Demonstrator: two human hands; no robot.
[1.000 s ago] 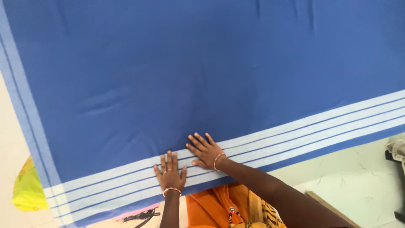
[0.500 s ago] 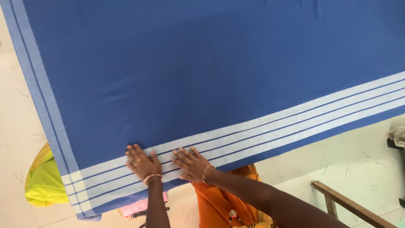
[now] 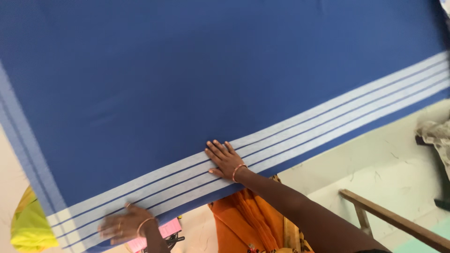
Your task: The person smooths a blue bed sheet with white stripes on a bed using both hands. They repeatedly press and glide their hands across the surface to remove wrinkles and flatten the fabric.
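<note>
White marbled floor [image 3: 398, 164] shows below a broad blue cloth [image 3: 211, 84] spread flat across the head view, its pale striped border [image 3: 300, 136] running along the near edge. Right hand [image 3: 226, 159] lies flat and open on that border, fingers spread, gripping nothing. Left hand [image 3: 123, 227], blurred, looks open and palm-down near the lower left corner, just above a pink object [image 3: 161, 232]. Risk, as I judge it: uneven pressure from hands so far apart could drag the border askew or push up a wrinkle. Half a second ago the two hands sat side by side; now the left has swept well away toward the corner.
</note>
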